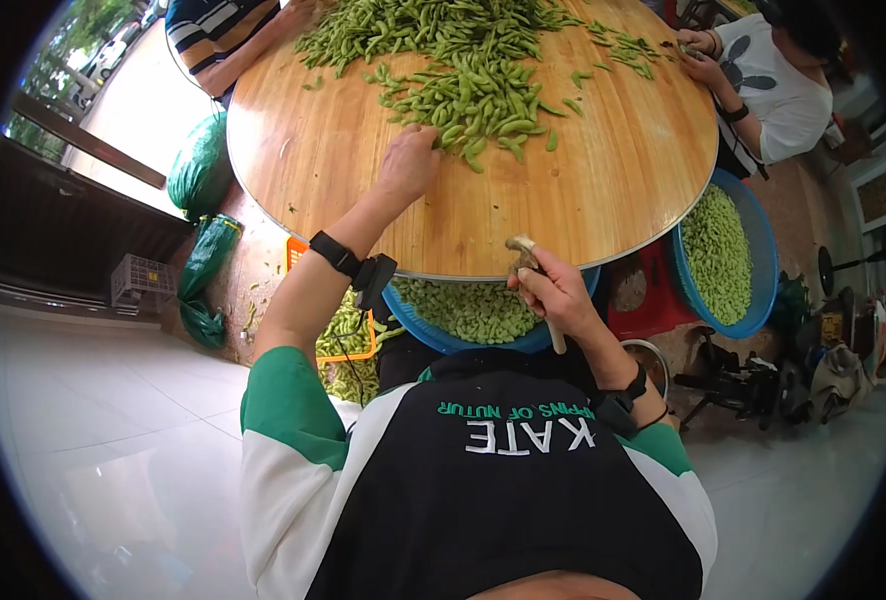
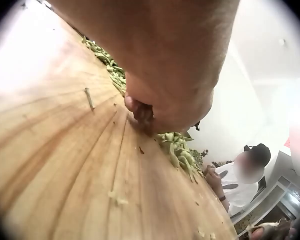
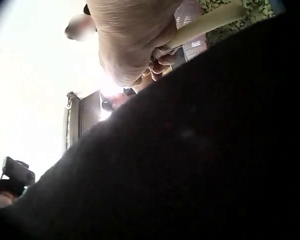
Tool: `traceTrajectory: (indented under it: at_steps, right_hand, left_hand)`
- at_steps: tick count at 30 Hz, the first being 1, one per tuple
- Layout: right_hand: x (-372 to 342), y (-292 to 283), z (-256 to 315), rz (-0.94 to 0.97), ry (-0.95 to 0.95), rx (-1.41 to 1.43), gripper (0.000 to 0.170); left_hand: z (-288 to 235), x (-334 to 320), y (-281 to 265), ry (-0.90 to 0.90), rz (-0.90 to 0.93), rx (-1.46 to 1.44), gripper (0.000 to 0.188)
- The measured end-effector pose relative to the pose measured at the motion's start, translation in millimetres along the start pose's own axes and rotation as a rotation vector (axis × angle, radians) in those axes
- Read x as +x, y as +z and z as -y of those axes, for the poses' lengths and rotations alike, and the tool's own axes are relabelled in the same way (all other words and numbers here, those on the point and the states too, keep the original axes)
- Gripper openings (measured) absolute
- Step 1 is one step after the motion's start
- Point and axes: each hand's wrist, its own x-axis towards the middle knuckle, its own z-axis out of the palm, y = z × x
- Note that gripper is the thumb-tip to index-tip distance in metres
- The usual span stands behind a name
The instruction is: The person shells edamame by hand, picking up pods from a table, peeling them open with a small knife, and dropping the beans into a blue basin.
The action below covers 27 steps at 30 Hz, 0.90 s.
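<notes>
Green pods lie heaped over the far side of the round wooden table. At the heap's near left edge is my left hand, fingers bent down against the outermost pods; whether it pinches one is hidden. The left wrist view shows this hand low over the wood, with pods beyond it. My right hand grips a pale-handled tool at the table's near edge, its brownish upper end standing above the fingers. In the right wrist view the pale handle sticks out of the right hand.
Below the near edge stands a blue basin of shelled beans, partly under the table. Another blue basin is at the right. An orange basket with pods sits at the left. Two people are at the table's far left and right.
</notes>
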Motion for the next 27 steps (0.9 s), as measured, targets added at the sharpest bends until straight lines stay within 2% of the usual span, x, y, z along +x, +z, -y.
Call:
traceTrajectory:
  at_steps: [1,3,4,6,7,9,12,19,27]
  right_hand:
    - [-0.1,0.0,1.4,0.0,0.043,0.13,0.039]
    - [3.7,2.9,2.6,-0.027,0.019,0.21,0.039]
    - [7.7,4.1,4.1,-0.056,-0.008,0.286,0.04]
    - [15.6,5.3,7.3,-0.065,-0.014,0.338,0.039]
    - [18.0,5.4,8.1,-0.072,-0.016,0.384,0.038]
    - [22.7,5.7,8.6,-0.048,0.003,0.43,0.038]
    - [23.2,8.8,9.6,0.026,0.018,0.509,0.037]
    - [15.0,13.1,9.7,0.132,-0.008,0.606,0.038]
    - [15.4,17.2,7.8,0.059,-0.024,0.516,0.031]
  left_hand:
    - [5.7,-0.8,-0.2,0.0,0.004,0.002,0.019]
    - [14.8,-3.3,-1.8,-0.212,0.115,-0.305,0.019]
    - [4.8,-7.3,-9.9,-0.209,0.117,-0.303,0.019]
    - [-22.1,-28.7,-25.5,-0.383,0.222,-0.856,0.014]
    - [-35.2,-39.1,-29.7,-0.382,0.232,-0.857,0.014]
    - [-58.0,-57.6,-34.1,-0.413,0.332,-1.166,0.014]
    - [-76.6,-75.7,-31.4,-0.438,0.404,-1.241,0.011]
    - [-80.6,-86.6,-25.9,-0.41,0.386,-1.25,0.009]
    - [-85.0,-89.7,-28.9,-0.339,0.3,-1.253,0.009]
